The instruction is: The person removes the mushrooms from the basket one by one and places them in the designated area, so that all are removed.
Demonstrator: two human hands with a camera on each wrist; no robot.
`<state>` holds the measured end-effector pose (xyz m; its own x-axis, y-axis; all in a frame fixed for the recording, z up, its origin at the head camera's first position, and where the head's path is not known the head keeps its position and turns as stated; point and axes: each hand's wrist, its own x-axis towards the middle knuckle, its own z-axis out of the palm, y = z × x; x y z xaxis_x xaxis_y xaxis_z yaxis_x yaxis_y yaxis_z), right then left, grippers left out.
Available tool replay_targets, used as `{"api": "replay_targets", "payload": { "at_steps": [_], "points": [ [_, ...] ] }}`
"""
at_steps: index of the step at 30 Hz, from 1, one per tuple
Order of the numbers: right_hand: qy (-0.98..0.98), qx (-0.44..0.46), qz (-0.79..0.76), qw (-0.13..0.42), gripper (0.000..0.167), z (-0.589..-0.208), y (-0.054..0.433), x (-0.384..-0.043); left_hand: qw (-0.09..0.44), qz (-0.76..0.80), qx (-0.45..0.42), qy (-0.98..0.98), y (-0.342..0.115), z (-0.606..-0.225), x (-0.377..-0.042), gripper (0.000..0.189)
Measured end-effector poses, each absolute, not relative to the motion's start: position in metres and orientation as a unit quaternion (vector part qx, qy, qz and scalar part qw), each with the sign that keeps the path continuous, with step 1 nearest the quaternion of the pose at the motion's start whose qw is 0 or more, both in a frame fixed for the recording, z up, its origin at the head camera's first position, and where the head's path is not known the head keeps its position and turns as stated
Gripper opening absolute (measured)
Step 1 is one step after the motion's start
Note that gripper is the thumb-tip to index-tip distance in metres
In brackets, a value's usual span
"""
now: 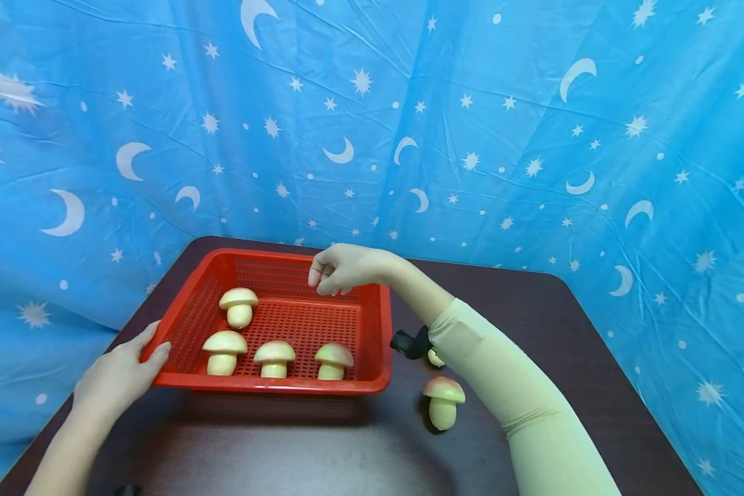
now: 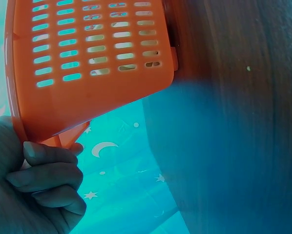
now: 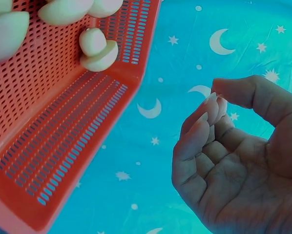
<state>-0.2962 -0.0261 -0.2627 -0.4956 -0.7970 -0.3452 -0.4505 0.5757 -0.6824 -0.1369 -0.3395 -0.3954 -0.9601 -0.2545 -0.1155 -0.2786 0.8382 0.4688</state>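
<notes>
My left hand (image 1: 113, 379) grips the left rim near the front corner of a red perforated plastic basket (image 1: 273, 386). In the left wrist view, its curled fingers (image 2: 58, 178) wrap the rim. Several pale mushrooms, perhaps models, stand in the basket: one at the back left (image 1: 238, 308), the others along the front, such as the right-hand one (image 1: 333, 362). Over the basket's back right part hovers my right hand (image 1: 350, 267), fingers loosely curled. The right wrist view shows a gap between thumb and fingers, with nothing held, and the hand (image 3: 234, 165) apart from the basket wall (image 3: 68, 156).
Right of the basket, a pink-topped mushroom (image 1: 443, 404) stands on the dark brown table (image 1: 273, 455). Another mushroom (image 1: 435, 358) behind it is mostly hidden by the right sleeve and a black strap (image 1: 411, 344). A blue star-and-moon curtain (image 1: 372, 138) surrounds the table.
</notes>
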Motion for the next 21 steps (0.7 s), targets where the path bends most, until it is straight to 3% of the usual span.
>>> {"api": "replay_targets", "payload": {
  "at_steps": [21],
  "points": [
    [0.781,-0.406,-0.306,0.362,0.017,-0.291,-0.084,-0.321,0.008,0.256,-0.134,0.957,-0.339,-0.397,-0.134,0.071]
  ]
}}
